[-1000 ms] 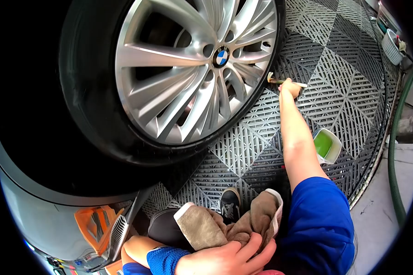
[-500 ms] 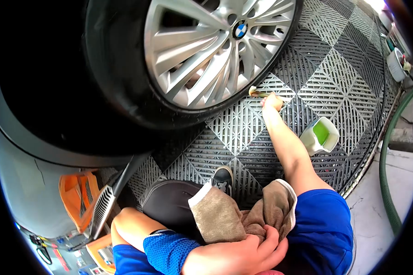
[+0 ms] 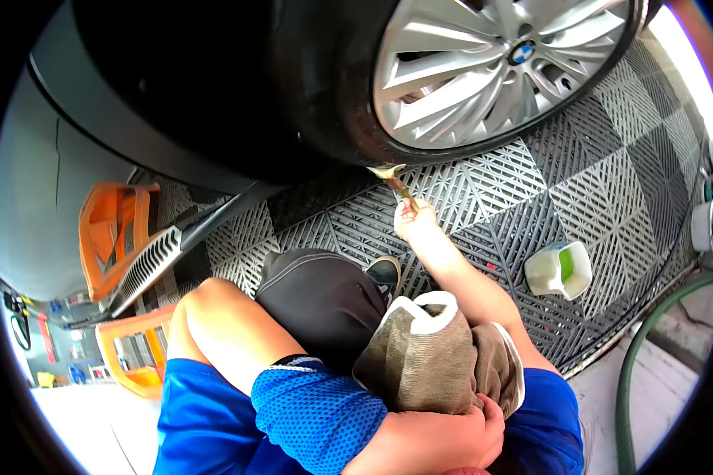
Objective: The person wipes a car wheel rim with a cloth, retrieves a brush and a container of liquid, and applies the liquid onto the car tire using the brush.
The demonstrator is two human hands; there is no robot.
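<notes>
One brush (image 3: 397, 187) is clasped mid-frame by the right hand (image 3: 414, 219) I monitor, the left hand (image 3: 444, 438) clutching cloth (image 3: 417, 360) lower centre.

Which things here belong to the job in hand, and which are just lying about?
Likely in use:
brush in right hand
tyre by the brush
towel at left hand
white tub

Apparently just lying about:
orange frames
green hose
</notes>
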